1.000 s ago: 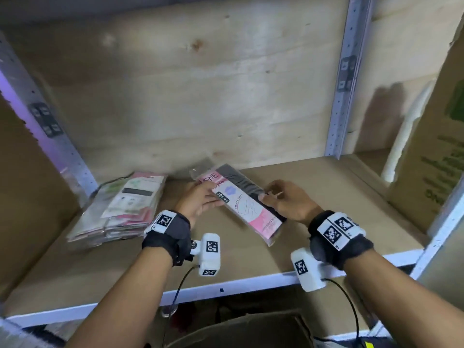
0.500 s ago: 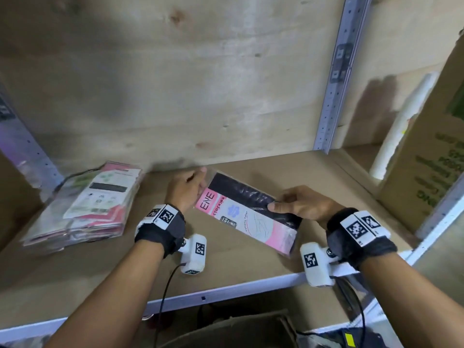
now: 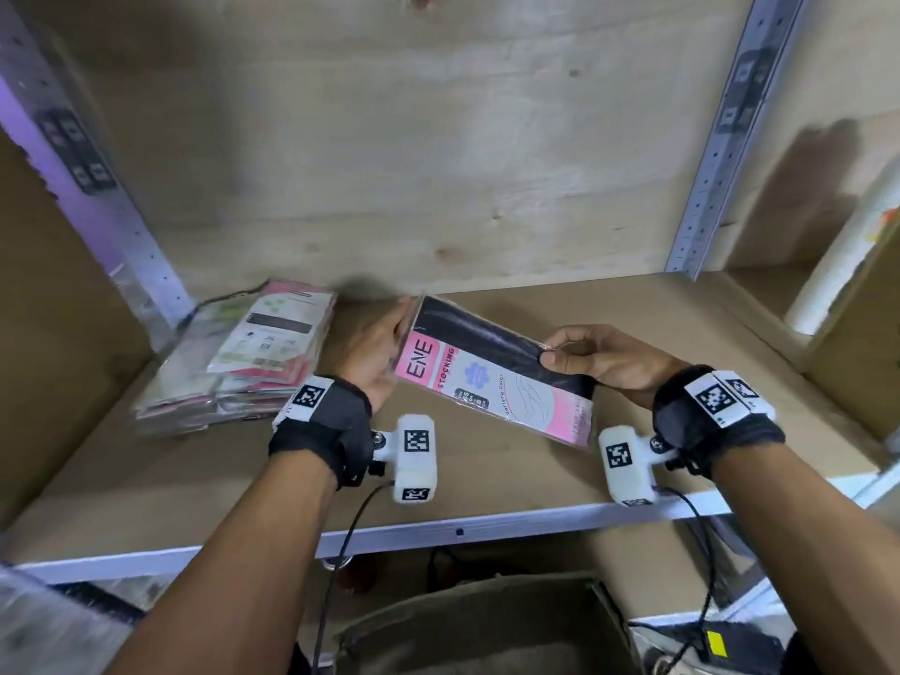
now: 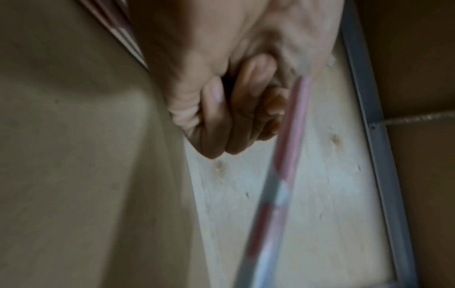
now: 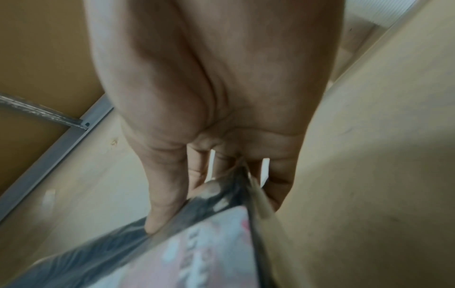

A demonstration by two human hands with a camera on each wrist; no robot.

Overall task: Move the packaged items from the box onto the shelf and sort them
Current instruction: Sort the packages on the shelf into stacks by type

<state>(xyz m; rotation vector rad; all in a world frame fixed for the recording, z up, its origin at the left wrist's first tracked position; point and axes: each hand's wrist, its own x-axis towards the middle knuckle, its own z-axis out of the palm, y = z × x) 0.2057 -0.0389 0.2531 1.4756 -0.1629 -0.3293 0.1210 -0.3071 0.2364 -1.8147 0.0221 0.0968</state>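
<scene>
A flat pink, white and black stocking package (image 3: 492, 382) is held in the air just above the shelf board (image 3: 487, 484), tilted with its label toward me. My left hand (image 3: 399, 328) grips its left end, with fingers curled beside the package edge (image 4: 283, 155) in the left wrist view. My right hand (image 3: 550, 350) pinches the black right edge between thumb and fingers; the right wrist view shows the thumb on the package (image 5: 197, 243). A stack of similar packages (image 3: 234, 362) lies on the shelf at the left.
A wooden back wall and two metal uprights (image 3: 701, 187) bound the shelf bay. A cardboard carton (image 3: 862, 343) and a white roll (image 3: 837, 265) stand at the right. An open brown box (image 3: 477, 626) sits below the shelf's front edge (image 3: 487, 531).
Both hands kept hold of the package. My left hand slid to its left end and the hands drew apart, and the package turned more crosswise with its label toward me.
</scene>
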